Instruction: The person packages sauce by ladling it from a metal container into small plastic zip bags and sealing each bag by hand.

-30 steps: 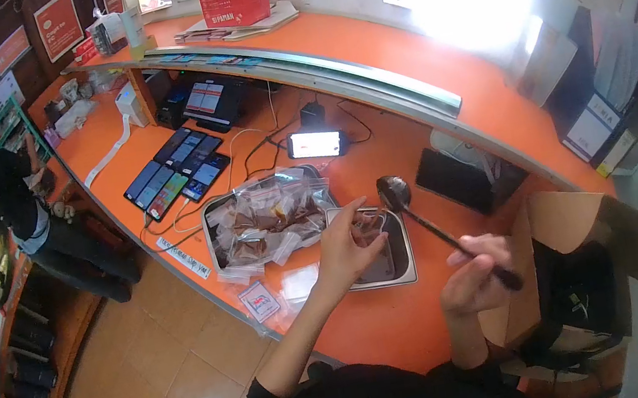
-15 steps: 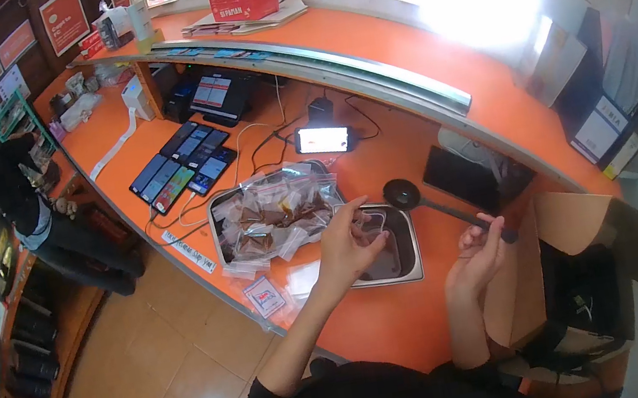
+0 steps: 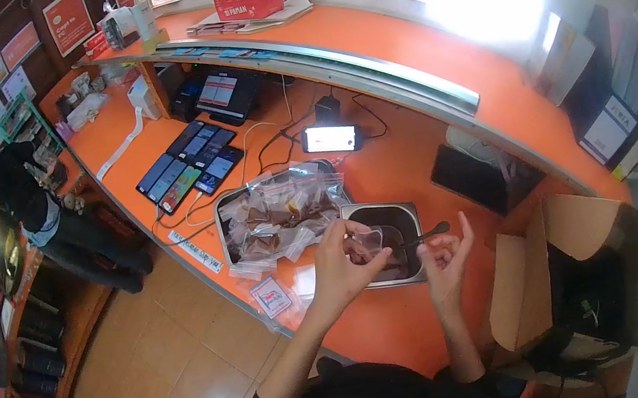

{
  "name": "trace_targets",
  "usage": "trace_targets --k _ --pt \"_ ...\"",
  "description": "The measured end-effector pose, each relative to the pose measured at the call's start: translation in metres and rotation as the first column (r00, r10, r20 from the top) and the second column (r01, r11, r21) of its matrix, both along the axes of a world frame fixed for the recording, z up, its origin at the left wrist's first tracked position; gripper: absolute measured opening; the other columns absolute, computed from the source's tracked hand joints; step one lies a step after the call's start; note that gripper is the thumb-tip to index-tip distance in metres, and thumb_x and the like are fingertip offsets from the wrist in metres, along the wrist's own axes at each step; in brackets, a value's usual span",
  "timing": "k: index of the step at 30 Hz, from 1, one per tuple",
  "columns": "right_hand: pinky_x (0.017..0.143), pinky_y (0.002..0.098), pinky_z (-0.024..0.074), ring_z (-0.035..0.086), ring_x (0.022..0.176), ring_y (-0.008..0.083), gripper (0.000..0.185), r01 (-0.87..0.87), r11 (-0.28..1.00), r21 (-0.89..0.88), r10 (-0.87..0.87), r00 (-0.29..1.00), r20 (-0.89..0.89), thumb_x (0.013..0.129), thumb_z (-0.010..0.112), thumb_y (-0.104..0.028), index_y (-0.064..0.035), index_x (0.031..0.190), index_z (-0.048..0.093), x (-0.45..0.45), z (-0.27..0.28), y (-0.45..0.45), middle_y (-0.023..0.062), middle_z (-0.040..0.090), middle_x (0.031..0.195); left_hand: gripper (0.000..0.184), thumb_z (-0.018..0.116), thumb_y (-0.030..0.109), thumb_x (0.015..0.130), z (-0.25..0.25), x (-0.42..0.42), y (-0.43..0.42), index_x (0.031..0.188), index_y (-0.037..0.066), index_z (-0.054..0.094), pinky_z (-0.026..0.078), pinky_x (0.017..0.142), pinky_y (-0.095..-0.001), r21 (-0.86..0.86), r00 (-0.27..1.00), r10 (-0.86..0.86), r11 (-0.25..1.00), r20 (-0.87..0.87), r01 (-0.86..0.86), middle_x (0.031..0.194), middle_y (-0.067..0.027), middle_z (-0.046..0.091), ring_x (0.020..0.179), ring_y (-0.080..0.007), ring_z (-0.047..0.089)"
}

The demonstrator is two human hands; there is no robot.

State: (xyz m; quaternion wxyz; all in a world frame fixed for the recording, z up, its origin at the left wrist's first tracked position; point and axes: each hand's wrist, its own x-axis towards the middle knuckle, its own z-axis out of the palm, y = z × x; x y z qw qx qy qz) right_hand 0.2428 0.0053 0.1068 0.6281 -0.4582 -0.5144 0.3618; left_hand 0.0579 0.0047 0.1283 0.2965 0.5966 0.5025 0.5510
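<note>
My left hand (image 3: pixel 345 266) is closed on a small clear plastic bag (image 3: pixel 372 246), its mouth held apart between thumb and fingers. Close beside it, my right hand (image 3: pixel 446 266) has thumb and curled fingers at the handle of a black ladle (image 3: pixel 433 232), with the index finger raised. The ladle's bowl is down in a rectangular metal container (image 3: pixel 416 216) of dark brown liquid, partly hidden by my left hand. To the left stands a metal tray (image 3: pixel 220 230) heaped with zip bags of brown sauce (image 3: pixel 280 216).
A lit phone (image 3: pixel 330 139), several more phones (image 3: pixel 191 163), a screen (image 3: pixel 219 91) and cables lie behind. A dark tablet (image 3: pixel 472 178) and an open cardboard box (image 3: pixel 520 292) are at the right. A person in dark clothes (image 3: pixel 56 213) stands far left.
My right hand has moved left, bringing the ladle from above the counter down into the metal container. My left hand still has the clear bag over the container.
</note>
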Motion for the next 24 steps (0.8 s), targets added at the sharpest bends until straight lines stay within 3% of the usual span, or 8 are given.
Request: trace_targets --k 1,2,4,8,11,13,20,24 --pt "0.061 0.0283 0.0506 0.064 0.075 0.014 0.056 0.068 0.982 0.176 -0.096 0.983 0.154 0.083 0.068 0.001 -0.0053 0.136 0.051 -0.008 0.007 -0.003 0.0066 0.062 0.097 0.042 0.085 0.011 0.074 0.001 0.003 -0.002 0.1 0.002 0.054 0.049 0.061 -0.0216 -0.022 0.999 -0.014 1.0 0.047 0.015 0.093 -0.0045 0.057 0.068 -0.0059 0.061" --pt "0.061 0.0283 0.0506 0.064 0.075 0.014 0.056 0.072 0.982 0.174 -0.099 0.983 0.152 0.083 0.068 0.001 -0.0053 0.136 0.051 -0.013 0.021 -0.007 0.0066 0.062 0.097 0.042 0.085 0.011 0.074 0.004 0.006 -0.005 0.1 0.002 0.054 0.049 0.061 -0.0216 -0.024 0.999 -0.017 1.0 0.044 0.018 0.093 -0.0045 0.057 0.068 -0.0059 0.061" --pt "0.066 0.031 0.0547 0.066 0.082 0.0173 0.05 -0.236 0.921 0.311 0.014 0.816 0.578 0.078 0.072 0.004 -0.0045 0.126 0.06 -0.021 0.046 -0.014 0.0095 0.063 0.096 0.043 0.087 0.017 0.072 0.01 0.012 -0.011 0.096 0.002 0.054 0.049 0.057 -0.0223 -0.04 0.988 -0.083 0.995 0.133 0.089 0.089 -0.0045 0.056 0.067 -0.0077 0.06" --pt "0.068 0.0293 0.0548 0.067 0.076 0.0189 0.023 -0.199 0.926 0.32 0.066 0.922 0.383 0.081 0.072 0.002 -0.0018 0.103 0.069 -0.023 0.038 -0.012 0.0103 0.065 0.094 0.041 0.086 0.015 0.076 0.01 0.013 -0.021 0.097 0.002 0.053 0.05 0.06 -0.0222 0.004 0.966 -0.157 0.987 0.203 0.159 0.089 -0.0042 0.058 0.07 -0.0076 0.063" --pt "0.065 0.0273 0.0527 0.066 0.073 0.0173 0.015 -0.265 0.895 0.36 0.094 0.899 0.427 0.082 0.071 0.002 -0.0017 0.096 0.07 -0.013 0.043 -0.007 0.0091 0.065 0.088 0.028 0.078 0.006 0.084 0.009 0.003 -0.029 0.098 0.0 0.054 0.053 0.065 -0.0238 -0.018 0.926 -0.186 0.979 0.327 0.203 0.092 -0.0066 0.062 0.077 -0.011 0.067" --pt "0.064 0.0278 0.052 0.066 0.073 0.0171 0.012 -0.28 0.91 0.307 0.139 0.901 0.411 0.082 0.071 0.003 -0.0015 0.093 0.069 -0.014 0.049 -0.011 0.0088 0.065 0.086 0.017 0.068 -0.003 0.089 0.01 -0.001 -0.037 0.1 -0.002 0.056 0.057 0.07 -0.0266 -0.016 0.779 -0.224 0.957 0.586 0.288 0.094 -0.009 0.065 0.082 -0.0149 0.07" --pt "0.066 0.0316 0.052 0.066 0.075 0.021 0.01 -0.349 0.906 0.238 0.197 0.847 0.494 0.08 0.071 0.003 -0.0009 0.086 0.065 -0.021 0.052 -0.016 0.01 0.064 0.084 0.002 0.07 -0.003 0.087 0.011 -0.009 -0.05 0.087 -0.002 0.07 0.056 0.058 -0.0243 -0.134 0.896 0.034 0.991 0.443 0.029 0.084 -0.0087 0.071 0.069 -0.0133 0.068" --pt "0.066 0.0322 0.0518 0.065 0.075 0.0228 0.011 -0.381 0.893 0.24 0.248 0.861 0.443 0.079 0.071 0.002 -0.0012 0.086 0.064 -0.032 0.048 -0.018 0.0098 0.064 0.082 0.004 0.074 -0.002 0.084 0.009 -0.012 -0.052 0.082 0.0 0.072 0.053 0.053 -0.0226 -0.119 0.893 0.026 0.992 0.448 0.031 0.079 -0.0063 0.071 0.067 -0.0102 0.067"
